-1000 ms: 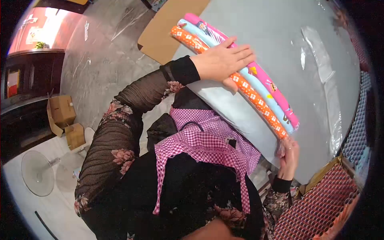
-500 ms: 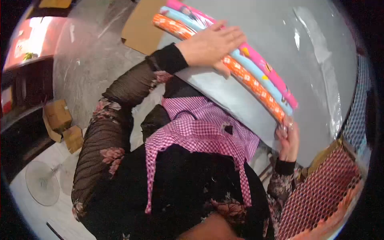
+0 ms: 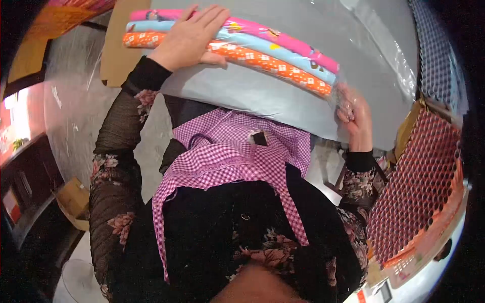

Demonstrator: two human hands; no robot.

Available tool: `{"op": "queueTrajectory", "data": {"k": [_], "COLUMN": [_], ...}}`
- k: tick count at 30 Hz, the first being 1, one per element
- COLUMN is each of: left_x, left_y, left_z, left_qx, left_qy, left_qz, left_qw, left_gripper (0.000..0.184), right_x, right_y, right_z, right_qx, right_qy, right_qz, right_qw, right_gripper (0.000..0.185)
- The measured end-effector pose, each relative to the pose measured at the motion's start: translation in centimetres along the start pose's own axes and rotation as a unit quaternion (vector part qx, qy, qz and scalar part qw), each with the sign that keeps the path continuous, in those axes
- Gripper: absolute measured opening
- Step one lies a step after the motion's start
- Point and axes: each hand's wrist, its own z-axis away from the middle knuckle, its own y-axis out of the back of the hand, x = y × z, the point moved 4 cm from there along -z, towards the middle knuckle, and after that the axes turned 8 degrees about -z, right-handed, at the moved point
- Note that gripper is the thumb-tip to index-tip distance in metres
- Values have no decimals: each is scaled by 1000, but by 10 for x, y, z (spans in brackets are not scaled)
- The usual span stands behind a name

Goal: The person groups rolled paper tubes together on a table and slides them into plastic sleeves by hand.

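Note:
Three patterned rolls lie side by side on the grey covered table: a pink roll, a light blue roll and an orange roll with white figures. Shiny clear plastic film wraps them and sticks out past their right ends. My left hand rests flat across the rolls' left half, fingers stretched out and thumb apart. At the right end, my right hand has its fingers curled in a pinch on the loose film.
A brown cardboard sheet sits under the table's left end. More clear plastic lies at the back right. On the right stands a stack with a red honeycomb-like pattern. An open cardboard box is on the floor at left.
The rolls have shifted left in view and now lie closer to level, as the whole view has turned. My left hand stays flat on them; my right hand remains at the film end.

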Motion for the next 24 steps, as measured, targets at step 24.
{"op": "queueTrajectory", "data": {"k": [24], "left_x": [-7], "left_y": [-13], "left_z": [-2], "left_qx": [-69], "left_qy": [25], "left_qz": [-14], "left_qw": [997], "left_gripper": [110], "right_x": [-10], "right_y": [-74], "right_z": [4], "right_qx": [-100], "right_qy": [413], "right_qz": [703], "right_qw": [571], "right_gripper": [78]}}
